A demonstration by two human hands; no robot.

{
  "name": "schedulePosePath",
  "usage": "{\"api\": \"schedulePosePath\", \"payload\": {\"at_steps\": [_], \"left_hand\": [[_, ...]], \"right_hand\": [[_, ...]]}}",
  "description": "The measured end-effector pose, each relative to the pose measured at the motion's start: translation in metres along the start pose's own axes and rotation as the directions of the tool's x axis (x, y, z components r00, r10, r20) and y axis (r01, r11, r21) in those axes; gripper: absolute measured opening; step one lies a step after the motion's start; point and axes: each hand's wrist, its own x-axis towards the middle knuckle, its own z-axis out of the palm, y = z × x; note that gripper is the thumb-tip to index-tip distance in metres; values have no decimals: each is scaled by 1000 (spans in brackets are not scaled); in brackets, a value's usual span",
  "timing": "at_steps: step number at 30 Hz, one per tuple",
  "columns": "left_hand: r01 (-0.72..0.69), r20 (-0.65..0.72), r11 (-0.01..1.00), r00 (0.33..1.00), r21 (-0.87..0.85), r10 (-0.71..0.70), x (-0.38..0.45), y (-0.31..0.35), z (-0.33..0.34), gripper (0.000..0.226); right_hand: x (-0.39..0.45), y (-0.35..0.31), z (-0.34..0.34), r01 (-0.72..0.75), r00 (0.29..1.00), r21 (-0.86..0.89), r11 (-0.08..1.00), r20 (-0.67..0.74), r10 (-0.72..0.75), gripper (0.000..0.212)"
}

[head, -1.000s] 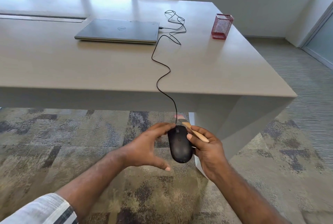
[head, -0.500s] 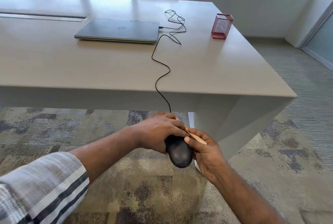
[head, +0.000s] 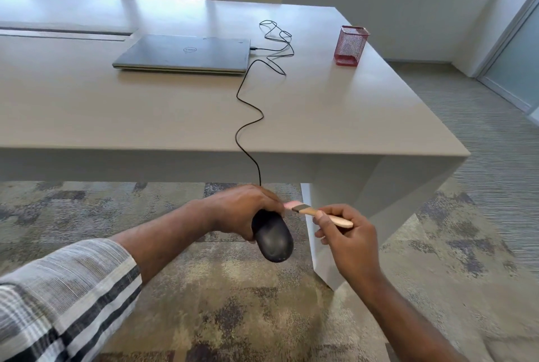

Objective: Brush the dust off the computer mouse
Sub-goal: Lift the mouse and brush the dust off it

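Observation:
My left hand (head: 243,210) grips the front end of a black computer mouse (head: 272,240), held in the air below the table's near edge with its rounded back toward me. Its black cable (head: 248,116) runs up over the edge and across the table. My right hand (head: 345,234) pinches the wooden handle of a small brush (head: 316,213). The pink bristles point left and touch the fingers of my left hand at the mouse's front.
The cable is plugged into a closed grey laptop (head: 186,54) on the beige table (head: 335,116). A red mesh pen holder (head: 351,45) stands at the far right of the table. Patterned carpet (head: 233,303) lies below, and chairs stand behind the table.
My left hand closed over the front of the mouse and took it. My right hand let go of the mouse and drew away to the right with the brush.

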Motion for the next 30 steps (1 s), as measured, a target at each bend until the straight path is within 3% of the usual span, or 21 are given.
{"api": "schedulePosePath", "payload": {"at_steps": [4, 8, 11, 16, 22, 25, 30], "left_hand": [[53, -13, 994, 998, -95, -54, 1, -8, 1, 68], [86, -13, 987, 996, -137, -88, 2, -11, -2, 65], [87, -6, 985, 996, -147, -89, 3, -11, -8, 63], [106, 19, 982, 994, -155, -104, 1, -15, -10, 61], [155, 70, 967, 987, -201, -144, 1, -19, -1, 59], [166, 80, 958, 985, -235, -151, 4, -18, -2, 60], [202, 15, 949, 979, -241, -205, 7, -21, -5, 72]], "right_hand": [[-5, -21, -3, 235, 972, -83, 969, 49, -231, 17], [-16, -35, 8, 377, 910, -38, 926, 204, -362, 6], [-19, -39, 14, 476, 851, -119, 871, 312, -422, 9], [-17, -44, 8, 551, 808, -288, 783, 417, -416, 19], [-13, -52, 8, 536, 819, -243, 808, 380, -429, 15], [-14, -52, 17, 536, 792, -200, 820, 455, -406, 4], [-19, -44, 20, 560, 778, -325, 762, 521, -350, 7]]}}
